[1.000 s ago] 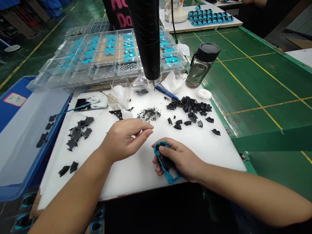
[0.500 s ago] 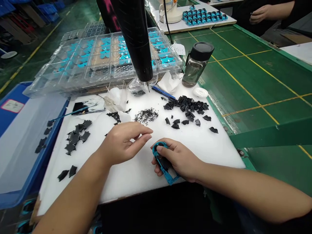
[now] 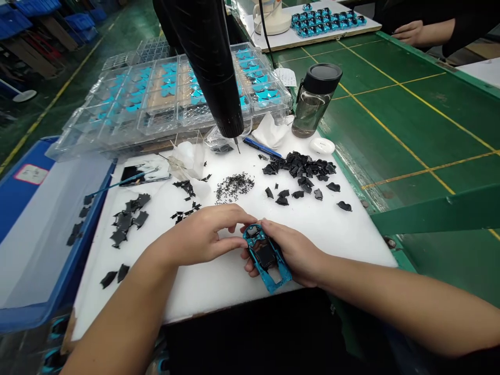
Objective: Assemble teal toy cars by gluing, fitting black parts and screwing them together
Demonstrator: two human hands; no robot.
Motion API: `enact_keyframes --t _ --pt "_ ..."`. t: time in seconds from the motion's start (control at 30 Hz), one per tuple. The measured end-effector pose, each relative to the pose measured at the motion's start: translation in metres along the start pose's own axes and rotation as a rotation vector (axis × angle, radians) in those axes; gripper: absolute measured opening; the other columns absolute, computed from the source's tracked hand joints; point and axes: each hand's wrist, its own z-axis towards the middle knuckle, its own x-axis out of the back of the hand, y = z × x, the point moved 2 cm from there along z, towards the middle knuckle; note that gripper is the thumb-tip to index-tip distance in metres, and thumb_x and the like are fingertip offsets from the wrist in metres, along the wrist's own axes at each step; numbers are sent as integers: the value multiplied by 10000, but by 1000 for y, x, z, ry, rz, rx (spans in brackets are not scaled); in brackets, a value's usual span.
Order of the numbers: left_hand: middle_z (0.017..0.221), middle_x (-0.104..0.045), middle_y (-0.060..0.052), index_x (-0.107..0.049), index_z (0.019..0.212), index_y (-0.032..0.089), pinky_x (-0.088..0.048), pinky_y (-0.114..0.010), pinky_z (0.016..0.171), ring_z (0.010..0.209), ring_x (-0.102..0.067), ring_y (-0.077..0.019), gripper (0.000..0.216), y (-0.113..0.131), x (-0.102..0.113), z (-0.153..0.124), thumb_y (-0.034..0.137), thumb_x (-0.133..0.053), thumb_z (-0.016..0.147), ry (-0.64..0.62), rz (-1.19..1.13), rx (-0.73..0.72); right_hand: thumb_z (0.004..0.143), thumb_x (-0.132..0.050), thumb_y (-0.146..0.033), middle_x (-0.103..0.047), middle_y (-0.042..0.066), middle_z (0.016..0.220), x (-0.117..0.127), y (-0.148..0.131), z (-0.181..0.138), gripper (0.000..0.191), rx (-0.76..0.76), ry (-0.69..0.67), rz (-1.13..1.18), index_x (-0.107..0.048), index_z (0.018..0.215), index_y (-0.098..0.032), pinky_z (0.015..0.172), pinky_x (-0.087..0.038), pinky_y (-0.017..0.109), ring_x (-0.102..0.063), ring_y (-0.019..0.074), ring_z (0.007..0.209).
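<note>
My right hand (image 3: 297,250) is closed round a blue plastic housing (image 3: 278,280) with black parts inside and an opening at its lower end. The housing is tilted, just above the near edge of the white foam board (image 3: 211,284). My left hand (image 3: 209,234) pinches the housing's rounded upper end, thumb at its left edge and index finger at the top. Beyond the hands lies a heap of tiny black screws (image 3: 235,187). Over it hangs a black electric screwdriver (image 3: 219,78), its bit pointing down.
Black plastic pieces (image 3: 302,165) lie piled at right, more flat black pieces (image 3: 124,221) at left. A blue pen (image 3: 262,148) and a lidded bottle (image 3: 315,101) stand farther back. Clear trays (image 3: 156,122) hold blue parts. A blue bin (image 3: 50,302) is at left. A co-worker's hand (image 3: 410,32) is far right.
My left hand has moved right and now touches the housing. My right thumb has shifted off the housing's upper face to its right side. The co-worker's hand has moved slightly.
</note>
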Motion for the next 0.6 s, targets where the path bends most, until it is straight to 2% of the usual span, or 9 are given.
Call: enact_keyframes --t 0.2,0.37,0.6 --pt "1074 -697 -82 -594 1274 215 -546 -275 793 872 -626 -152 342 -1 0 0 306 -600 945 2 -4 16 936 -570 -534 -708 74 839 -1 0 -1 386 -12 18 82 -641 1018 -163 729 -571 362 -697 195 703" --pt "1105 -688 -92 -600 1268 212 -550 -280 811 916 -630 -161 338 -1 2 0 306 -601 944 -1 -30 19 969 -517 -491 -713 81 891 -1 -2 -1 375 20 7 39 -641 1136 -179 760 -572 396 -714 217 742" --pt "1081 -687 -86 -612 1249 211 -547 -266 805 931 -628 -160 324 1 2 2 286 -615 934 21 -26 0 970 -523 -481 -711 79 895 -1 -3 -1 370 34 -35 27 -638 1150 -179 764 -565 377 -707 206 743"
